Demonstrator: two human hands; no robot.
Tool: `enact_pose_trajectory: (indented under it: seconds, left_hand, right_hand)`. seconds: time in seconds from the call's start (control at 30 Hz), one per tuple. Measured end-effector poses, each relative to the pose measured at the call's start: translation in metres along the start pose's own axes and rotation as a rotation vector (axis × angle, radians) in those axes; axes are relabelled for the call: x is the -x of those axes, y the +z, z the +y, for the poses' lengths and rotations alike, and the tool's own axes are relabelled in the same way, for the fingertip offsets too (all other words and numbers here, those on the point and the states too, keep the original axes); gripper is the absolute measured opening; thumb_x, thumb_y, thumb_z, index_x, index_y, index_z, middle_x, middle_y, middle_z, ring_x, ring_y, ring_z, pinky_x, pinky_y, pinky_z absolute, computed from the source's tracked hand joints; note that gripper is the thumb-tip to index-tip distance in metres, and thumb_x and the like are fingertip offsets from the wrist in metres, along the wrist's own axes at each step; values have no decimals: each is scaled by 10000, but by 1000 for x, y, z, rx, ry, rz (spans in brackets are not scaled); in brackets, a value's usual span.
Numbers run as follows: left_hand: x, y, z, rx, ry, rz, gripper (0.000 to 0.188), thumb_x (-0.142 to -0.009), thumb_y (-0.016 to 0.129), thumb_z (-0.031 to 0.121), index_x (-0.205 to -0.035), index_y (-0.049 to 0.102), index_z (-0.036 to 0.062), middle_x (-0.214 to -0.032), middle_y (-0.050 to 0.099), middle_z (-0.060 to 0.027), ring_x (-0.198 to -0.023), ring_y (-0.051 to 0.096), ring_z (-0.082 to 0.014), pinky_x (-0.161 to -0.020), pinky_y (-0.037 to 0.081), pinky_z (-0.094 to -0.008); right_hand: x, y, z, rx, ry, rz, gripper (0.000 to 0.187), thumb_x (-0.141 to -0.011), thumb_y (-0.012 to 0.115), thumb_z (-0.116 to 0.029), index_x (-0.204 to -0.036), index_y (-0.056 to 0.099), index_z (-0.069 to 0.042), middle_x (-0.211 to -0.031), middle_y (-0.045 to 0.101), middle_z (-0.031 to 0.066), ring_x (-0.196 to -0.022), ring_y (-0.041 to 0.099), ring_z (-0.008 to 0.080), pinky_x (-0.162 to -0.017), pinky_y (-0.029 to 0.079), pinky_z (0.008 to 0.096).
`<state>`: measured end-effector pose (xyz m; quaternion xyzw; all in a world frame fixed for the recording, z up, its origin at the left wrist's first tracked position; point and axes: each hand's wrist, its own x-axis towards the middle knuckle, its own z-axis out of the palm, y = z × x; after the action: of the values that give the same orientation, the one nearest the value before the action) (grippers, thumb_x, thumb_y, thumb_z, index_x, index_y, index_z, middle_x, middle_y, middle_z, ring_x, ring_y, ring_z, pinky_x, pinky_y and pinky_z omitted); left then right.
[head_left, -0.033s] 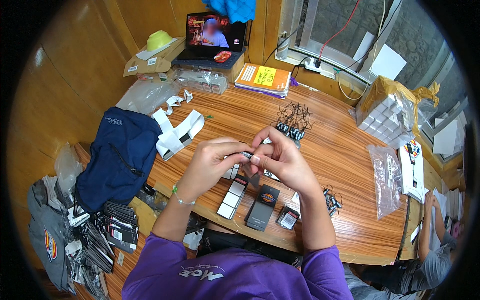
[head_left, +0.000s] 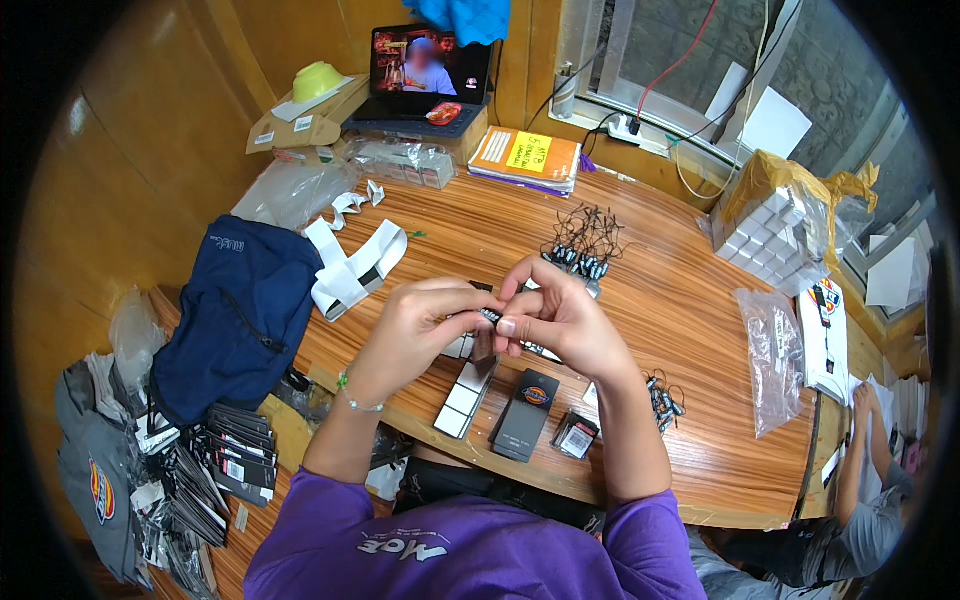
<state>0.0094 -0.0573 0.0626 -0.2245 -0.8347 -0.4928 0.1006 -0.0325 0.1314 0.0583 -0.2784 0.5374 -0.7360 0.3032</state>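
Observation:
Above the table's near side, my left hand [head_left: 435, 315] and my right hand [head_left: 552, 315] meet, both closed in a pinch. Between their fingertips is a small dark tag piece [head_left: 489, 314] with pale marks. A thin greyish-brown card [head_left: 485, 346] hangs just below the fingers; whether it joins the tag piece, I cannot tell. Underneath lies a strip of white stickers [head_left: 462, 400]. Beside it are a black hang tag stack [head_left: 522, 420] with an oval logo and a smaller stack of black labels [head_left: 577, 436]. Beyond my hands sits a bundle of black-corded tag strings [head_left: 585, 258].
More corded tag strings [head_left: 663, 402] lie right of my forearm. A navy cloth bag [head_left: 235, 310] and curled white tape [head_left: 350, 270] are left; black tags [head_left: 240, 455] lie below. A laptop [head_left: 425, 85], notebooks [head_left: 525, 160] and a wrapped box stack [head_left: 770, 225] stand behind. Someone's arms [head_left: 860, 450] rest far right.
The hanging card has swung slightly left, over the top of the sticker strip. My pinched fingers have shifted only a little.

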Motion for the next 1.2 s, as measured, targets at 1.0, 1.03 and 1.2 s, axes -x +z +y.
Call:
enact_pose_trajectory:
  seconds: [1.0, 1.03, 1.2]
  left_hand:
    - [-16, 30, -34, 365, -190, 164, 331, -817, 569, -42, -1100, 407, 10, -933, 536, -53, -732, 531, -65, -654, 439, -203]
    - [-16, 31, -37, 395, -193, 145, 328, -819, 567, -36, -1105, 415, 10, -921, 536, -50, -734, 529, -66, -659, 439, -205]
    - [-20, 25, -41, 341, -309, -145, 350, -849, 510, -34, -1186, 435, 23, -964, 545, -38, -840, 539, -58, -752, 443, -193]
  right_hand:
    - [-34, -17, 43, -121, -64, 361, 247, -921, 429, -179, -1004, 572, 5, -865, 575, 44, -823, 542, 115, -760, 435, 246]
    - [-34, -16, 43, -132, -78, 385, 247, -920, 431, -176, -1008, 572, 7, -866, 572, 47, -831, 538, 118, -771, 429, 250]
    - [-32, -40, 42, -334, -137, 479, 199, -923, 464, -238, -903, 579, -77, -844, 535, -5, -772, 490, 82, -684, 402, 229]
